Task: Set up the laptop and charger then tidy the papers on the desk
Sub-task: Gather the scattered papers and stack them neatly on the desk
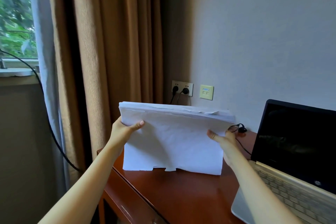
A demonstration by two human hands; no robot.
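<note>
On the wooden surface [181, 198] beside the open laptop [294, 151], a left hand [125, 130] and right hand [224, 139] stand a stack of papers [172, 140] on its lower edge, fingers [139, 124] pinching both sides; loose, even taps should square the ragged sheets.

On my feed both arms were bare. The left forearm [87, 174] and the right forearm [254, 183] were slender and uncovered from the lower edge of the frame up to the wrists. The left hand [125, 130] and the right hand [224, 139] were bare as well. The left thumb [137, 125] and the right thumb [213, 135] each ended in a short, plain, rounded nail. Most of the fingers were hidden from me.
</note>
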